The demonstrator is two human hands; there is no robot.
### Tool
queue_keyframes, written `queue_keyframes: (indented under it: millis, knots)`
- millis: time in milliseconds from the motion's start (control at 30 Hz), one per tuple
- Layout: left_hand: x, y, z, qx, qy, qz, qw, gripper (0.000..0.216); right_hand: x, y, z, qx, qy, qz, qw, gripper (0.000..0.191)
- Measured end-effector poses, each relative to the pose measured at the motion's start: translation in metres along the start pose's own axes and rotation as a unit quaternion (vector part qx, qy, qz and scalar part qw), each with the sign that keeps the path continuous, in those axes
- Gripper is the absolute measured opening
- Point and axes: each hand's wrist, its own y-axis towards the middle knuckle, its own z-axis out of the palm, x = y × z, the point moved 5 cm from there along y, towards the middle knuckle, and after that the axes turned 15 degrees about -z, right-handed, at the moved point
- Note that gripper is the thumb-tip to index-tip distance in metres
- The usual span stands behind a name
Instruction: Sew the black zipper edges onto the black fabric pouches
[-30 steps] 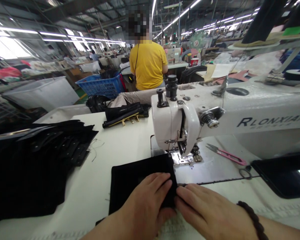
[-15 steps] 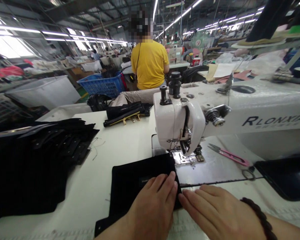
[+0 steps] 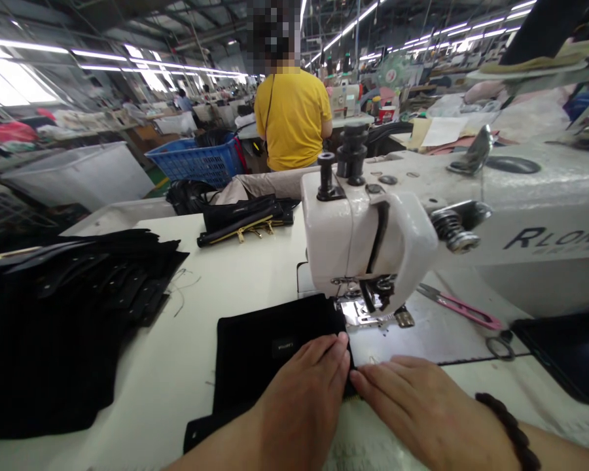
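A black fabric piece (image 3: 250, 356) with a small dark label lies flat on the white table, its right edge by the presser foot (image 3: 356, 313) of a white sewing machine (image 3: 353, 229). My left hand (image 3: 304, 386) rests flat on the fabric, fingers stretched toward the foot. Just right of the fabric's edge, my right hand (image 3: 417, 399) lies palm down with straight fingers, its fingertips touching that edge. A short stretch of zipper teeth (image 3: 352, 398) shows below the edge between the hands. My left hand and forearm cover the fabric's lower right part.
Black fabric pieces (image 3: 44, 340) are stacked at the left. Folded black pieces with gold zippers (image 3: 248, 219) lie farther back. Pink thread snips (image 3: 464, 309) and a dark phone-like slab (image 3: 564, 356) are at the right. Beyond stand a blue basket (image 3: 196, 163) and a person in yellow (image 3: 294, 121).
The view has shifted slightly, so the machine head looks larger and farther right. More of the fabric's label shows beside my left hand. Both hands keep nearly the same pose.
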Motion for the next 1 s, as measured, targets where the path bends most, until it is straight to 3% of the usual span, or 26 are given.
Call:
queue_keyframes:
  millis: [533,767,1000]
  knots:
    - [0.008,0.010,0.004,0.093,-0.010,-0.030,0.995,0.042,-0.010,-0.002,0.018,0.051,0.054,-0.009,0.997,0.040]
    - [0.009,0.009,0.001,0.059,-0.010,-0.026,0.998,0.044,-0.011,-0.004,0.018,0.052,0.070,0.000,0.996,0.028]
    - [0.014,0.008,-0.003,-0.051,-0.007,0.018,0.999,0.045,-0.011,-0.005,0.025,0.039,0.060,0.007,0.997,0.016]
